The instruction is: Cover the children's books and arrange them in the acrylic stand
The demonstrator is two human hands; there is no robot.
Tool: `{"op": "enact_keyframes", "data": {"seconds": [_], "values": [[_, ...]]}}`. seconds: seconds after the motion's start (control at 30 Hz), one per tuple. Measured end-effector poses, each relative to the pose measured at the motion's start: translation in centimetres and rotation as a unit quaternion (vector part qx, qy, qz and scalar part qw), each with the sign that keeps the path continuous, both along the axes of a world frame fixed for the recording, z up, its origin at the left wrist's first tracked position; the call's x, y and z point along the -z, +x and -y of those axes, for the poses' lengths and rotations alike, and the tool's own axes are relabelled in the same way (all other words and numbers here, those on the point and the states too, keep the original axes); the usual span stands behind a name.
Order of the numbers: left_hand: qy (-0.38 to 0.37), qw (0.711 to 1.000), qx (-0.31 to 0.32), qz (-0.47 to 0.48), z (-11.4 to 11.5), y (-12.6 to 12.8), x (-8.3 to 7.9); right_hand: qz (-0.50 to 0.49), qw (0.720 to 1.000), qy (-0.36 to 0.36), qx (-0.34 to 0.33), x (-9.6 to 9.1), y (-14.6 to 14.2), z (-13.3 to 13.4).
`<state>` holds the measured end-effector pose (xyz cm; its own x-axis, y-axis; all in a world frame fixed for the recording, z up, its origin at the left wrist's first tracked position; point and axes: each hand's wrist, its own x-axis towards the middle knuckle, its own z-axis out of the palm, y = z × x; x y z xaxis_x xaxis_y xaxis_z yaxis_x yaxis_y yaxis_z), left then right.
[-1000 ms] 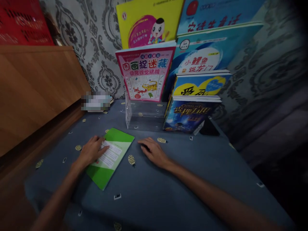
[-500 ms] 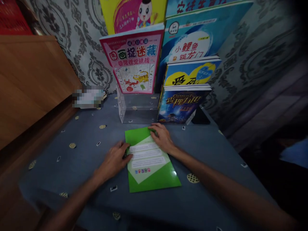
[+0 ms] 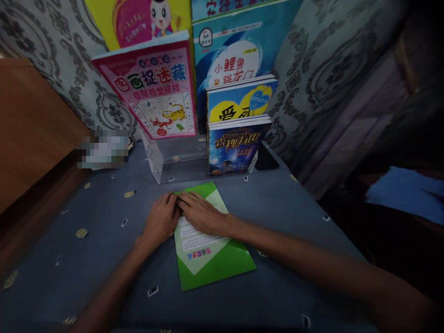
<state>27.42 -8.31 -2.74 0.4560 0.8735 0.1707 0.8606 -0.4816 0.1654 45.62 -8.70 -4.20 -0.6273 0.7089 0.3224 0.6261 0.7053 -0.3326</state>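
A thin green booklet [image 3: 211, 259] with a white text panel lies flat on the grey-blue patterned cloth [image 3: 104, 259]. My left hand [image 3: 160, 221] rests at the booklet's left edge, fingers together and curled at that edge. My right hand [image 3: 199, 213] lies palm down across the booklet's upper half, fingers stretched toward the left hand so the fingertips meet. Just beyond the hands stands a clear acrylic book stand [image 3: 169, 159].
The stand holds a pink picture book [image 3: 152, 88] and a dark blue book [image 3: 234, 145], with a blue-yellow book [image 3: 239, 99], a large teal book [image 3: 236, 51] and a yellow book [image 3: 138, 21] behind. A wooden panel [image 3: 31, 134] rises left. A patterned curtain [image 3: 312, 78] hangs behind.
The green booklet was slid from the left to in front of the stand. My right hand moved onto its upper half and both hands came together. The camera view shifted right.
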Motion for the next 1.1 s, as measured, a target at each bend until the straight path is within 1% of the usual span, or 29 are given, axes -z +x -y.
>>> {"op": "enact_keyframes", "data": {"seconds": [0.07,0.17,0.27,0.43,0.53,0.63,0.8,0.9,1.1], "values": [[0.024,1.000,0.002,0.008,0.0,-0.1,0.6,0.003,1.000,-0.009,0.005,0.1,-0.1,0.0],[0.048,0.999,0.006,0.000,0.1,-0.2,1.3,0.004,0.999,-0.029,0.021,0.1,0.9,-0.1],[0.051,0.999,0.002,-0.018,0.1,-0.2,1.5,-0.001,0.998,-0.041,0.054,0.3,2.6,-0.2],[0.049,0.999,0.003,-0.019,-0.1,-0.1,1.4,-0.009,0.990,-0.034,0.139,1.2,6.3,-0.7],[0.047,0.999,0.006,-0.009,-0.1,-0.2,1.5,-0.014,0.987,-0.038,0.153,1.6,7.9,-0.8],[0.044,0.999,0.013,0.005,-0.1,-0.4,1.6,-0.019,0.987,-0.042,0.152,1.7,8.3,-0.8],[0.038,0.999,0.014,0.016,-0.3,-0.5,1.8,-0.045,0.987,-0.035,0.148,1.4,8.2,-0.7],[0.039,0.999,0.026,0.021,-0.5,-0.6,1.8,-0.066,0.985,-0.036,0.153,1.2,8.3,-0.8],[0.018,0.999,0.031,0.006,-0.7,-0.5,1.0,-0.140,0.975,-0.057,0.162,1.9,9.1,-1.7]]}}
